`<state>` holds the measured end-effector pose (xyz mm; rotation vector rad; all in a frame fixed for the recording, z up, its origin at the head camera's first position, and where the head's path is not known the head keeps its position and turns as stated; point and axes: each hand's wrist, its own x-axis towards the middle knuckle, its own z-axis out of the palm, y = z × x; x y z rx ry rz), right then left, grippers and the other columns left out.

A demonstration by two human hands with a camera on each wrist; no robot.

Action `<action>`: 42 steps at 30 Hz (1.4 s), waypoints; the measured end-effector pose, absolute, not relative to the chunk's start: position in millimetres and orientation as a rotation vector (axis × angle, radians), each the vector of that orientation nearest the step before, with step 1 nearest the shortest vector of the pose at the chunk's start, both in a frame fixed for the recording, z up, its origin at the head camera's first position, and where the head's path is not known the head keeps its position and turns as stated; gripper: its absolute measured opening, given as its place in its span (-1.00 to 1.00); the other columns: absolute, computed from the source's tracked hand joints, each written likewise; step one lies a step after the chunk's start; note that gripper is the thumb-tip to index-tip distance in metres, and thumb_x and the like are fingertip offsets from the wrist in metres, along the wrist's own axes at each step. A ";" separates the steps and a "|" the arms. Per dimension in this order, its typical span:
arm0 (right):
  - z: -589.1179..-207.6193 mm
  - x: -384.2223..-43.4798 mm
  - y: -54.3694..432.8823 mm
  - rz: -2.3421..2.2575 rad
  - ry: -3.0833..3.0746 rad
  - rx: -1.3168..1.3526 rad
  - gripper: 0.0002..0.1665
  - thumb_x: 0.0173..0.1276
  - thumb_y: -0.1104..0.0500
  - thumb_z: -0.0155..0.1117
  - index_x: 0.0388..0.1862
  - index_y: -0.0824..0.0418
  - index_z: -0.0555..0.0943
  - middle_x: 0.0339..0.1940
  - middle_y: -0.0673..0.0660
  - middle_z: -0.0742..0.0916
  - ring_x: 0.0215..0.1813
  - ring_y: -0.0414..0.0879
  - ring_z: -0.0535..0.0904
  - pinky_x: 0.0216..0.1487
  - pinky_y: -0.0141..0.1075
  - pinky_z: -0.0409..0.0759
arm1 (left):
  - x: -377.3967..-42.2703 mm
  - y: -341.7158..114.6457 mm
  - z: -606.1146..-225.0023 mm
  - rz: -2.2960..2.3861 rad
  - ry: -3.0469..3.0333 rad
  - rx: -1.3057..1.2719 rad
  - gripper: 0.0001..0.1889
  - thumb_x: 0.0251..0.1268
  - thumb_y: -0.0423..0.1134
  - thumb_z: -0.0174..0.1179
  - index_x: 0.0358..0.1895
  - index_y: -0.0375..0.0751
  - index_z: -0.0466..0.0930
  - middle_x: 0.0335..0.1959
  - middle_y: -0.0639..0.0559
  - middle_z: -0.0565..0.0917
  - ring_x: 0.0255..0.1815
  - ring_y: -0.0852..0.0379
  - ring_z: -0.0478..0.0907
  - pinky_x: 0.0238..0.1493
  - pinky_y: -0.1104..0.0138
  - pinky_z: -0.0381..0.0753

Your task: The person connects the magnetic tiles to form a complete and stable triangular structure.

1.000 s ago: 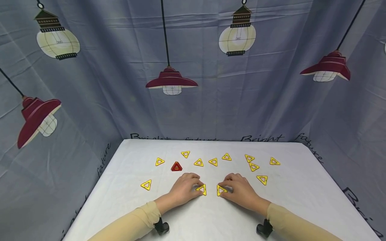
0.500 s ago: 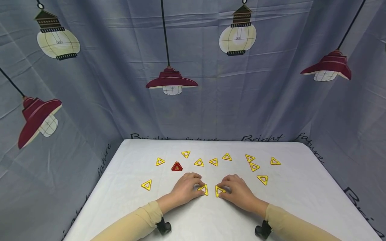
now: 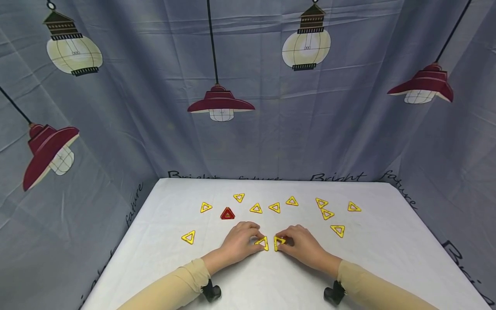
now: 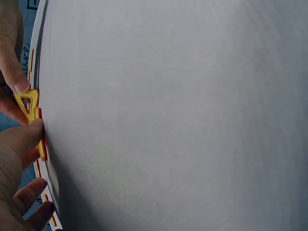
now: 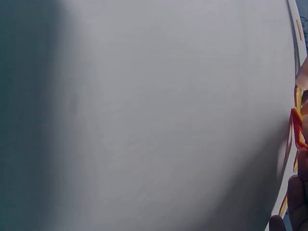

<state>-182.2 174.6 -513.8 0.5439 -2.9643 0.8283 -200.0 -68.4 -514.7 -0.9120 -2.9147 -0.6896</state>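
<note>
In the head view, my left hand (image 3: 240, 240) pinches a yellow triangular frame (image 3: 266, 243) between thumb and fingers. Facing it, my right hand (image 3: 305, 246) pinches another yellow triangular frame (image 3: 276, 244). A narrow gap separates the two frames, whose straight sides face each other. Both hands are low over the white table. From the left wrist, my left thumb (image 4: 33, 132) shows on its frame, and the other hand's frame (image 4: 34, 93) appears just above. The right wrist view catches a red side of a held frame (image 5: 297, 127) at its right edge; fingers hide much of it.
A red triangle (image 3: 227, 214) lies behind my left hand on the white table (image 3: 248, 284). Several more yellow triangular frames are spread about, including one at the left (image 3: 188, 237) and one at the right (image 3: 338, 231). A grey printed curtain (image 3: 271, 146) surrounds the table.
My right hand has moved left with its yellow frame, and my left hand slightly right with its own. The gap between the frames has narrowed. The frames lying on the table stay put.
</note>
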 end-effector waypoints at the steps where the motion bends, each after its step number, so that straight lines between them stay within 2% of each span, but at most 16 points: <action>1: -513.1 -182.6 173.0 0.835 -2.964 0.548 -0.64 0.22 0.01 0.58 0.00 -0.05 0.77 -0.25 -0.30 0.66 -0.20 -0.31 0.43 -0.12 -0.27 0.49 | -200.2 -68.1 -515.0 -0.686 -2.914 -0.911 -0.72 0.27 0.03 0.43 -0.01 0.08 0.79 0.20 0.08 0.61 0.28 0.02 0.46 0.31 0.06 0.43; 9: -512.8 -190.0 160.6 0.888 -2.998 0.535 -0.62 0.21 0.04 0.58 0.01 0.04 0.79 -0.33 -0.26 0.65 -0.27 -0.25 0.44 -0.23 -0.31 0.45 | -200.8 -66.1 -517.1 -0.672 -2.909 -0.904 -0.72 0.27 0.03 0.44 0.00 0.09 0.78 0.19 0.08 0.61 0.28 0.03 0.46 0.30 0.06 0.44; 19: -511.2 -193.4 152.1 1.084 -3.023 0.545 -0.51 0.20 0.10 0.58 0.13 0.11 0.73 -0.28 -0.22 0.67 -0.19 -0.20 0.50 -0.08 -0.18 0.52 | -200.1 -65.0 -514.4 -0.667 -2.905 -0.897 -0.73 0.28 0.02 0.43 -0.02 0.08 0.78 0.20 0.07 0.60 0.30 0.01 0.46 0.32 0.05 0.42; 25: -516.0 -194.3 151.2 0.991 -2.984 0.504 -0.53 0.13 -0.01 0.64 0.03 0.04 0.75 -0.29 -0.25 0.66 -0.14 -0.21 0.48 0.05 -0.06 0.41 | -201.5 -65.2 -514.9 -0.673 -2.896 -0.898 -0.73 0.27 0.03 0.43 -0.02 0.08 0.78 0.20 0.07 0.60 0.29 0.01 0.46 0.32 0.05 0.42; 28: -517.2 -193.7 152.0 0.949 -2.973 0.479 -0.57 0.10 -0.05 0.65 -0.04 -0.03 0.77 -0.22 -0.24 0.66 -0.09 -0.20 0.47 0.06 -0.07 0.39 | -201.8 -65.4 -515.1 -0.675 -2.899 -0.899 -0.73 0.28 0.03 0.43 -0.02 0.08 0.78 0.21 0.07 0.60 0.30 0.02 0.45 0.32 0.04 0.42; 42: -520.9 -191.8 154.1 0.911 -2.984 0.483 -0.53 0.07 -0.09 0.67 -0.03 -0.05 0.76 -0.16 -0.23 0.65 -0.05 -0.19 0.46 0.08 -0.07 0.39 | -201.4 -66.0 -519.0 -0.698 -2.922 -0.888 -0.72 0.27 0.03 0.43 -0.01 0.09 0.78 0.21 0.09 0.60 0.31 0.02 0.45 0.33 0.05 0.41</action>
